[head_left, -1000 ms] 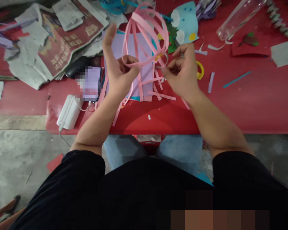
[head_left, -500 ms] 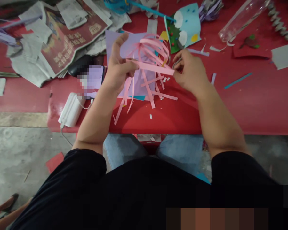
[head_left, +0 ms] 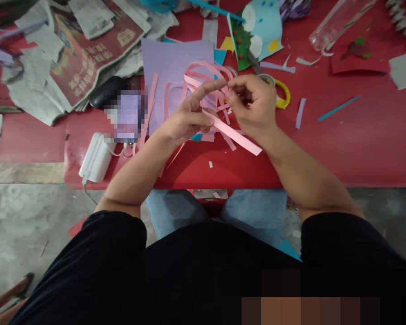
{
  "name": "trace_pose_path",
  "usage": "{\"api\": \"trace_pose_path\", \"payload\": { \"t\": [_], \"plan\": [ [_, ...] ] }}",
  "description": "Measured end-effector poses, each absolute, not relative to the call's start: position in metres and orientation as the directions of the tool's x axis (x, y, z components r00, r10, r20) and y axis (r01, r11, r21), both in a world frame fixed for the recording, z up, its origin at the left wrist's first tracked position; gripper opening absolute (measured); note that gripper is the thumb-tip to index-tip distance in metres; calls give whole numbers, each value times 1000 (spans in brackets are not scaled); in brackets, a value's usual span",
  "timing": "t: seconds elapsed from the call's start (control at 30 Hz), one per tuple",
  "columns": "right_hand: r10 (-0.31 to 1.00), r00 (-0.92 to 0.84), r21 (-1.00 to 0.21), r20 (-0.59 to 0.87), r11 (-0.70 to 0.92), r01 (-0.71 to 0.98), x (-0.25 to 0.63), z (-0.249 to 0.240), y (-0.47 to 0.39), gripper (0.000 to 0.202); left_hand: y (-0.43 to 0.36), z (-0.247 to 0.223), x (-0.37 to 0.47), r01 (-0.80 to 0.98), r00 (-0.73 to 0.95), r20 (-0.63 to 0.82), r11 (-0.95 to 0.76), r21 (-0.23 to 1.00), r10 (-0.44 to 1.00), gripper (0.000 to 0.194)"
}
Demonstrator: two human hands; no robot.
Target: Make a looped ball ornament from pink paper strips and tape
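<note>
My left hand [head_left: 192, 113] pinches a pink paper strip [head_left: 238, 135] between thumb and fingers. The strip's free end slants down to the right, and the left index finger stretches toward my right fingertips. My right hand [head_left: 253, 99] is closed in a pinch against that fingertip; what it holds, if anything, is too small to make out. Behind both hands, looped pink strips [head_left: 203, 67] bunch over a purple paper sheet [head_left: 176, 56]. Scissors with a yellow handle [head_left: 284, 95] lie just past my right hand, partly hidden by it.
Left on the red table [head_left: 325, 153] are a white power bank [head_left: 96, 155], a phone [head_left: 128, 113], a black mouse [head_left: 106, 91] and newspapers [head_left: 84, 58]. Farther back are a decorated card [head_left: 262, 31] and a clear plastic bottle [head_left: 338, 22]. Paper scraps lie to the right.
My right hand has let go of the strip's end and moved up against my left index finger. The strip now tilts downward, the pink loops have shifted, and the scissors' yellow handle shows.
</note>
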State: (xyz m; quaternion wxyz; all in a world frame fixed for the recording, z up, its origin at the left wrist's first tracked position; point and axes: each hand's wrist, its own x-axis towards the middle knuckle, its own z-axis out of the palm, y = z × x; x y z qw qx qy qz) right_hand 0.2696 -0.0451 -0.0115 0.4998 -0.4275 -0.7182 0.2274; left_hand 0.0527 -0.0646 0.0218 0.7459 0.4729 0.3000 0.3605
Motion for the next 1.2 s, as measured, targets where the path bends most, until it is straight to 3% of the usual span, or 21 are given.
{"api": "trace_pose_path", "payload": {
  "t": [0.1, 0.3, 0.5, 0.83, 1.07, 1.2],
  "plan": [
    [810, -97, -714, 579, 561, 419, 267, -19, -46, 46, -66, 24, 53, -225, 547, -116, 279, 934, 829, 88],
    [845, -77, -711, 529, 490, 504, 267, -13, -51, 39, -67, 22, 55, -141, 531, -127, 235, 962, 838, 88],
    [841, -52, -715, 539, 489, 500, 265, -15, -52, 47, -66, 15, 55, -77, 516, -115, 180, 981, 849, 78],
    [838, -84, -724, 540, 513, 462, 264, -16, -57, 38, -66, 11, 56, -100, 482, -107, 176, 979, 870, 68],
    [786, -43, -669, 617, 552, 499, 262, -17, -55, 44, -68, 18, 55, -98, 522, -111, 189, 977, 846, 75],
    [777, 32, -702, 629, 550, 452, 261, -20, -53, 52, -68, 19, 55, -83, 503, -113, 178, 981, 857, 77]
  ]
}}
